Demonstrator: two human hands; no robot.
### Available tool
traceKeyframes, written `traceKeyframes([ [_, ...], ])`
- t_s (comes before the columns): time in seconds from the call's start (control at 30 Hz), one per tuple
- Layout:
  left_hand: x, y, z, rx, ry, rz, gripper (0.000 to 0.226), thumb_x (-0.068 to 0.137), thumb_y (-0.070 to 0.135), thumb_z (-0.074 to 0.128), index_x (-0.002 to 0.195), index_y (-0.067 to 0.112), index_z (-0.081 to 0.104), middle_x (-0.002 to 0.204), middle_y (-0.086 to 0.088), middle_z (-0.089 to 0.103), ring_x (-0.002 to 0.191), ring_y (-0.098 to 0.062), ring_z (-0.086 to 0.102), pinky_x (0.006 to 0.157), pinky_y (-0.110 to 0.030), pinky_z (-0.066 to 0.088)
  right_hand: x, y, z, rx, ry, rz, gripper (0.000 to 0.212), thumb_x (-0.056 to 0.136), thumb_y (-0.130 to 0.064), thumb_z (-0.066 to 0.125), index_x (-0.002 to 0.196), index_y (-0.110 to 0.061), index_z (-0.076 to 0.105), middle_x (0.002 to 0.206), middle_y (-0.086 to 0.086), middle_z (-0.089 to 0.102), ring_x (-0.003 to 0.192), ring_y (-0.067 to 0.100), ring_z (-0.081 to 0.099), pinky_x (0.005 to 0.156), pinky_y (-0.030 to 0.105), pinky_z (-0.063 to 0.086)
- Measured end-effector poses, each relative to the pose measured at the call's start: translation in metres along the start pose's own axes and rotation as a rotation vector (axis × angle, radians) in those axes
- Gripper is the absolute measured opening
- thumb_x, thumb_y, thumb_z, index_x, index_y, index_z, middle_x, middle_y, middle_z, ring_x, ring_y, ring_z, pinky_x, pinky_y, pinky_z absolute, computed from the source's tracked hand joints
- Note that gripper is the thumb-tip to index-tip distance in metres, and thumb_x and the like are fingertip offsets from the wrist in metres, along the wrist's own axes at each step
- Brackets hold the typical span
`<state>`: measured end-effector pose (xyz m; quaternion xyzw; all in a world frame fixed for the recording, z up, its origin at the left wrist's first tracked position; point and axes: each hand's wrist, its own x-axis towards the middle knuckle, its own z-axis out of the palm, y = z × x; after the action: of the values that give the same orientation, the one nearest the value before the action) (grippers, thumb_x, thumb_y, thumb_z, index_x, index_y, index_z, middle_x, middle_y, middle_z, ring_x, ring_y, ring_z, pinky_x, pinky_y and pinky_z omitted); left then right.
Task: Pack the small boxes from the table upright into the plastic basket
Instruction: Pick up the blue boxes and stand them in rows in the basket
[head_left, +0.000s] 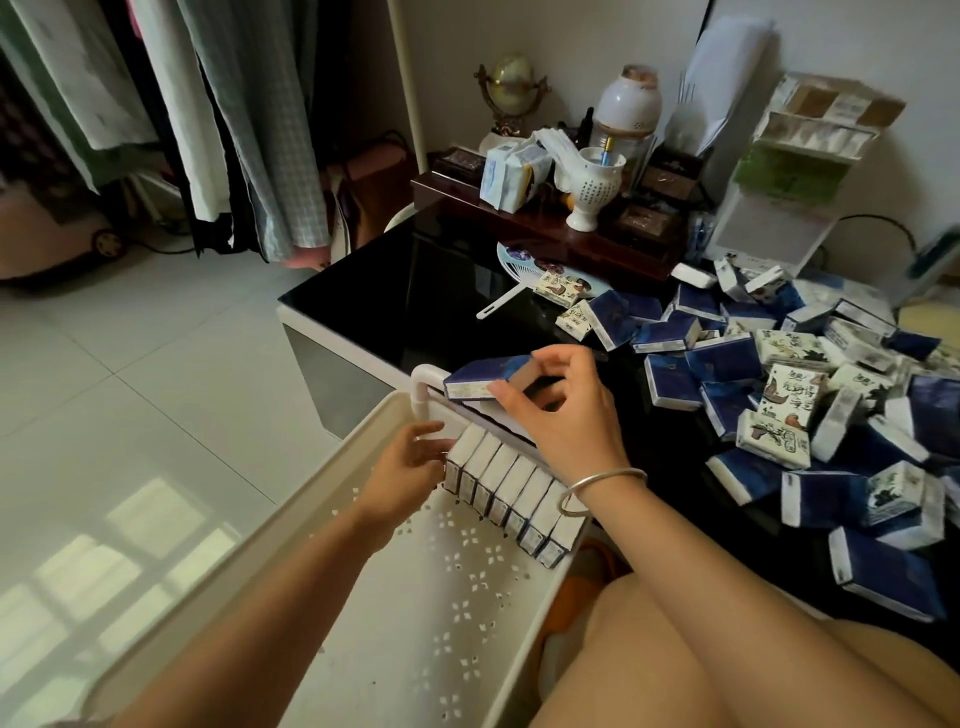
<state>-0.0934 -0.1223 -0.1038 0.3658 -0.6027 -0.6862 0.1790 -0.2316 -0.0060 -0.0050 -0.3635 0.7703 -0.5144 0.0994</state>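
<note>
A cream plastic basket (291, 525) with a perforated bottom sits in front of me, against the black table. Several small boxes stand upright in a row (511, 491) along its right wall. My left hand (410, 457) is inside the basket, fingers resting against the far end of that row. My right hand (561, 405), with a silver bangle on the wrist, pinches a dark blue box (480, 375) held flat above the basket's far corner. A large heap of blue and white boxes (810, 400) lies loose on the table to the right.
The black glass table (441, 291) carries a white fan (524, 270), a dark wooden tray with a white cup (595, 187) and jars at the back. Clothes hang at the left over a tiled floor. My bare knee (675, 660) is at the lower right.
</note>
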Motion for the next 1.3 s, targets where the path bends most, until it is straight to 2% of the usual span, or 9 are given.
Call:
traceKeyframes([
  [0.13,0.003,-0.001,-0.005,-0.468,0.057,-0.252,0.027,0.099,0.013,0.041,0.124,0.006,0.048,0.094,-0.009,0.074,0.088,-0.024,0.065,0.092,-0.04,0.05,0.004,-0.022,0.017,-0.22,-0.134,-0.184,0.049,0.07,-0.058,0.071,0.104,-0.026,0.058,0.085,-0.016,0.057,0.069,0.004,0.056,0.065,0.028,0.05],
  [0.23,0.005,-0.005,-0.009,-0.725,0.087,-0.391,0.047,0.102,0.045,0.032,0.12,0.006,0.048,0.104,-0.018,0.069,0.098,-0.031,0.062,0.089,-0.042,0.05,0.003,-0.026,0.035,-0.541,-0.245,-0.333,0.048,0.077,-0.06,0.065,0.107,-0.024,0.056,0.102,-0.006,0.059,0.087,0.016,0.06,0.072,0.03,0.047],
  [0.33,0.005,-0.005,-0.008,-0.766,0.115,-0.42,0.051,0.1,0.05,0.035,0.113,0.004,0.053,0.103,-0.016,0.062,0.094,-0.03,0.063,0.088,-0.043,0.052,-0.003,-0.019,0.053,-0.815,-0.278,-0.413,0.048,0.084,-0.056,0.059,0.117,-0.022,0.053,0.11,0.004,0.055,0.092,0.027,0.062,0.067,0.031,0.037],
  [0.47,-0.002,0.005,-0.004,-0.456,0.046,-0.286,0.029,0.099,0.03,0.044,0.09,0.011,0.065,0.078,-0.004,0.062,0.064,-0.014,0.062,0.068,-0.029,0.053,-0.009,-0.013,0.073,-0.964,-0.295,-0.425,0.057,0.09,-0.052,0.053,0.134,-0.017,0.044,0.118,0.009,0.055,0.094,0.03,0.064,0.07,0.035,0.043],
  [0.6,-0.006,0.003,-0.008,-0.114,0.018,-0.135,0.031,0.099,0.029,0.044,0.109,0.015,0.069,0.107,-0.006,0.07,0.1,-0.018,0.064,0.092,-0.032,0.049,-0.012,0.003,0.074,-1.076,-0.246,-0.441,0.047,0.084,-0.055,0.059,0.115,-0.021,0.061,0.101,0.004,0.061,0.079,0.024,0.066,0.063,0.031,0.045],
  [0.7,-0.007,0.0,-0.008,0.091,0.14,-0.049,0.023,0.099,0.025,0.048,0.102,0.021,0.07,0.099,0.001,0.071,0.096,-0.016,0.064,0.08,-0.027,0.047,-0.016,0.015,0.077,-1.196,-0.178,-0.435,0.044,0.06,-0.065,0.076,0.076,-0.024,0.07,0.071,-0.004,0.061,0.043,0.014,0.057,0.042,0.022,0.03],
  [0.9,-0.01,0.001,-0.014,0.502,0.084,0.195,0.047,0.078,-0.007,0.046,0.107,0.026,0.063,0.098,0.012,0.068,0.093,-0.012,0.066,0.079,-0.026,0.054,-0.023,0.028,0.075,-1.193,-0.162,-0.465,0.053,0.058,-0.065,0.076,0.088,-0.022,0.069,0.08,-0.002,0.06,0.044,0.013,0.054,0.044,0.022,0.021],
  [1.1,0.004,0.004,-0.009,0.828,0.066,0.314,0.033,0.075,0.024,0.076,0.104,0.018,0.059,0.094,0.006,0.067,0.084,-0.015,0.065,0.073,-0.036,0.054,-0.029,0.025,0.065,-1.067,-0.093,-0.439,0.046,0.069,-0.051,0.074,0.103,-0.021,0.07,0.088,-0.004,0.065,0.044,0.017,0.057,0.041,0.021,0.031],
  [1.3,0.008,0.006,-0.011,0.926,0.074,0.307,0.033,0.074,0.027,0.079,0.1,0.021,0.059,0.086,0.012,0.06,0.081,-0.012,0.061,0.06,-0.016,0.037,-0.032,0.015,0.044,-0.864,-0.08,-0.33,0.017,0.085,-0.033,0.063,0.096,-0.022,0.065,0.088,-0.002,0.062,0.053,0.023,0.062,0.045,0.027,0.037],
])
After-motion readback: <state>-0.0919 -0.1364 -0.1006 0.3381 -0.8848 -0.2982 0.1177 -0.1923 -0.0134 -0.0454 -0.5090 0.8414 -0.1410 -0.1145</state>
